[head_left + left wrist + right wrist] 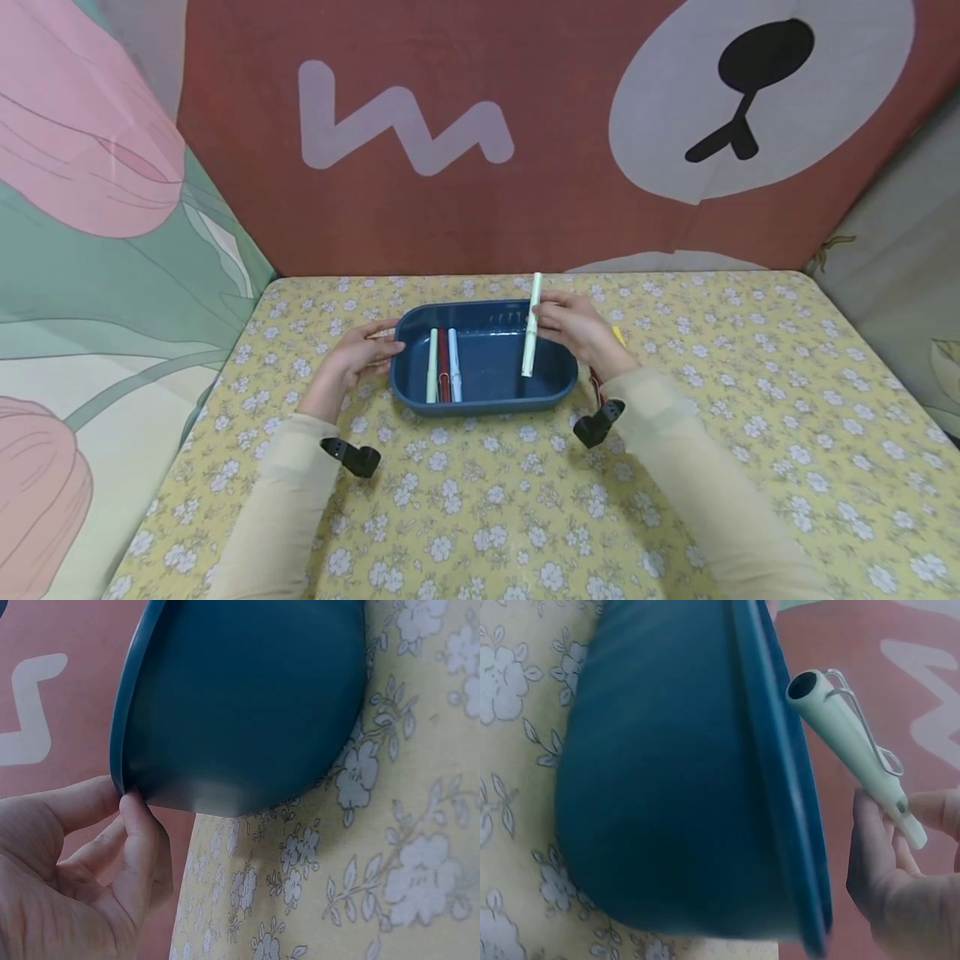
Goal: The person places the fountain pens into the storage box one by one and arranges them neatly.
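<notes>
A dark blue oblong tub [487, 407] stands on the table. My left hand [363, 352] pinches its left rim between thumb and fingers, seen closely in the left wrist view. Over the tub's right part, my right hand [573, 323] holds a pale green pen [531, 333] between thumb and fingers, tilted nearly upright. The right wrist view shows the pen's wire clip [866, 724] and dark round end. Inside the tub at the left, a pale green pen [432, 367], a red pen [443, 367] and a light blue pen [454, 367] lie side by side.
Partly hidden by the right hand and wrist, a yellow item [618, 335] and a red item [596, 385] lie right of the tub. A yellow floral cloth [480, 533] covers the table. A printed red backdrop [450, 217] rises behind it.
</notes>
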Demonstrator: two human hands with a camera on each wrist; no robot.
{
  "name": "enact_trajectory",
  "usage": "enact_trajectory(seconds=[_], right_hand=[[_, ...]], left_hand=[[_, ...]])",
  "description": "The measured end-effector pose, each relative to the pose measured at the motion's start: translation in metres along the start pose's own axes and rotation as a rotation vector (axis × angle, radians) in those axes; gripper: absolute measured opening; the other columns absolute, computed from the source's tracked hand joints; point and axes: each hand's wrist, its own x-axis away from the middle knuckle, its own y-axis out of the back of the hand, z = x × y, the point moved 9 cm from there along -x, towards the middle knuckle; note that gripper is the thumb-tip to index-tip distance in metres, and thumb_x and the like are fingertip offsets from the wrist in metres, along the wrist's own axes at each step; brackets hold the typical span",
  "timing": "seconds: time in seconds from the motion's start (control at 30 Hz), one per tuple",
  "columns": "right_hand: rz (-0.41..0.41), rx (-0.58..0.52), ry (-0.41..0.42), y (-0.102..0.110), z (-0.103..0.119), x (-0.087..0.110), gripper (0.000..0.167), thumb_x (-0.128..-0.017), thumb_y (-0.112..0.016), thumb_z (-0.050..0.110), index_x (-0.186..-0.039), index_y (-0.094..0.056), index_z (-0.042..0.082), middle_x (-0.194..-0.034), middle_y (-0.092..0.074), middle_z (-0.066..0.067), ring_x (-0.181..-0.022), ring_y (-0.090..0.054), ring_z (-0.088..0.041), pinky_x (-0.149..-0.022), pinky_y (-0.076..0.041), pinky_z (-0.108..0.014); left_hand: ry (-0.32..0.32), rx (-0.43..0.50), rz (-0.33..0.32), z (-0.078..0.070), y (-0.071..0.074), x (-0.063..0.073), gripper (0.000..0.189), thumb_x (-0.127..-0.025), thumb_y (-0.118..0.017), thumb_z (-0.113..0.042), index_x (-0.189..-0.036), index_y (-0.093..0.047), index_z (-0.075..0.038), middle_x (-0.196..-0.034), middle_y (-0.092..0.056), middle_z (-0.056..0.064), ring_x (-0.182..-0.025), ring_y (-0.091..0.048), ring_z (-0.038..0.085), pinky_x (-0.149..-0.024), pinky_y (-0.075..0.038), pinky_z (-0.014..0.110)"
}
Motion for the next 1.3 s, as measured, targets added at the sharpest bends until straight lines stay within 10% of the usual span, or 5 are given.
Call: enact_trajectory(seconds=[0.3,0.67,1.3], right_hand=[[0.005,0.033,-0.023,-0.015,-0.007,-0.004,0.050,-0.099,-0.048,0.008,-0.146,-0.033,0.001,-0.119,-0.050,-0.009,-0.089,-0.057,-0.008,-0.108,-0.044,-0.042],[0.025,0.054,-0.049,-0.035,-0.017,-0.005,0.051,-0.099,-0.048,0.008,-0.147,-0.033,0.004,-0.141,-0.044,-0.021,-0.121,-0.053,-0.032,-0.107,-0.045,-0.042],[0.017,0.034,-0.091,-0.056,-0.028,-0.007,0.049,-0.098,-0.051,0.008,-0.145,-0.038,0.003,-0.138,-0.048,-0.022,-0.122,-0.053,-0.032,-0.106,-0.046,-0.040]], left_hand=[[-0.011,-0.002,0.020,-0.004,-0.001,0.002,0.060,-0.097,-0.056,-0.012,-0.151,-0.031,-0.021,-0.154,-0.030,0.014,-0.073,-0.058,-0.001,-0.061,-0.052,0.013],[-0.012,0.004,0.019,-0.003,-0.001,0.002,0.060,-0.097,-0.056,-0.011,-0.151,-0.032,-0.020,-0.153,-0.031,0.014,-0.073,-0.058,0.000,-0.059,-0.051,0.013],[-0.014,0.003,0.025,-0.001,-0.001,0.002,0.060,-0.096,-0.057,-0.011,-0.151,-0.032,-0.020,-0.151,-0.032,0.015,-0.075,-0.058,0.001,-0.061,-0.052,0.015]])
